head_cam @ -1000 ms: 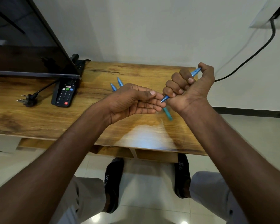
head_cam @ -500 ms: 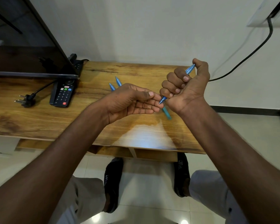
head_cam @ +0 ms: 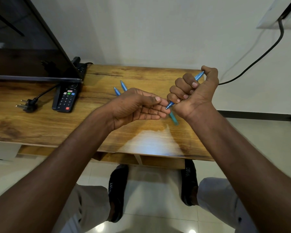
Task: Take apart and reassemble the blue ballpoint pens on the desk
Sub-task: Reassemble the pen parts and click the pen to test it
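My right hand (head_cam: 194, 93) is closed in a fist around a blue ballpoint pen (head_cam: 198, 76). The pen's rear end sticks out by the thumb and its tip points down-left out of the fist. My left hand (head_cam: 138, 106) is just left of it, with thumb and fingertips pinched at the pen's tip. Whether they grip a separate part I cannot tell. Two more blue pens (head_cam: 123, 85) lie on the wooden desk (head_cam: 107, 125), partly hidden behind my left hand. Another blue piece (head_cam: 173, 117) lies on the desk below my hands.
A black TV screen (head_cam: 23, 47) stands at the back left. In front of it lie a black remote (head_cam: 65, 100) and a loose plug (head_cam: 28, 105) with its cable. A power strip (head_cam: 81, 66) is at the desk's back edge. A black cable (head_cam: 259, 58) runs down the wall on the right.
Both hands have stayed together over the desk. My right fist has tilted slightly and sits a little lower, with the pen tip still at my left fingertips.
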